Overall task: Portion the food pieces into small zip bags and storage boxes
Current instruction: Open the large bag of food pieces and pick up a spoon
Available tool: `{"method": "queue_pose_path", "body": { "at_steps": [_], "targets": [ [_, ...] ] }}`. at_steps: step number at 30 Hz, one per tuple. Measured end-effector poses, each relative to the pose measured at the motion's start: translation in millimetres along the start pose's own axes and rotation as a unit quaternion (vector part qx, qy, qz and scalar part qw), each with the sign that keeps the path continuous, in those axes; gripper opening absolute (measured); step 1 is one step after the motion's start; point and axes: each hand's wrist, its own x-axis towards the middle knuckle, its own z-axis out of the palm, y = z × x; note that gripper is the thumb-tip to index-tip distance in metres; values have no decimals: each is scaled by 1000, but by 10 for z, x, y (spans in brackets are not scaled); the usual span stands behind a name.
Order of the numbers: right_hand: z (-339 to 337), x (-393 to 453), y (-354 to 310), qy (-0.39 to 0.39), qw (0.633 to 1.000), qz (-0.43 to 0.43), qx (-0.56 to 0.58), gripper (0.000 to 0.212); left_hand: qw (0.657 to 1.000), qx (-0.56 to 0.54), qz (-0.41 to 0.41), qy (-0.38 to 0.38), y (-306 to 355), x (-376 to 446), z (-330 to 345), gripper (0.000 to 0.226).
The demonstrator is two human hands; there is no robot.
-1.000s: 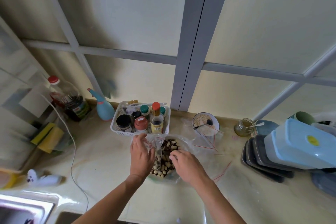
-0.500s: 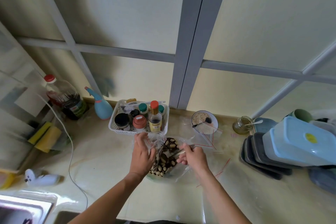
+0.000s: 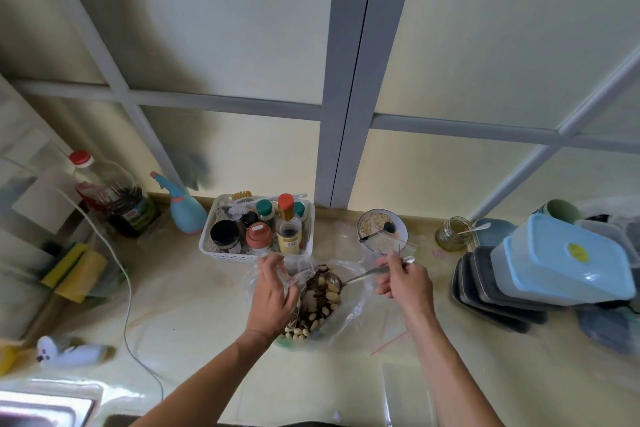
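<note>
Left hand [image 3: 273, 291] pinches zip bag [image 3: 294, 269], mouth up | pieces [image 3: 320, 295] in clear bag between both hands, on surface [image 3: 194, 308] | spoon [image 3: 360, 276] loaded, just left of right hand [image 3: 403, 282] gripping its handle

Left hand [image 3: 273, 291]: forearm reaching up from lower centre, fingers curled, pinching a small clear zip bag [image 3: 294, 270]. Right hand [image 3: 403, 282]: forearm entering from lower right, fingers curled round a slim metal spoon handle [image 3: 370, 272].
</note>
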Motion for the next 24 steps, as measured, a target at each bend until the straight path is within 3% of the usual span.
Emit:
{"method": "queue_pose_path", "body": {
  "at_steps": [6, 13, 24],
  "targets": [
    [-326, 10, -235, 24, 998, -55, 28, 40, 998, 17, 31, -42, -5, -33, 105, 55],
    [-431, -118, -519, 50, 991, -102, 74, 46, 994, 32, 64, -78, -1, -67, 174, 49],
    [-35, -385, -512, -50, 989, -128, -52, 38, 993, 11, 88, -73, -41, -69, 152, 54]
  ]
}}
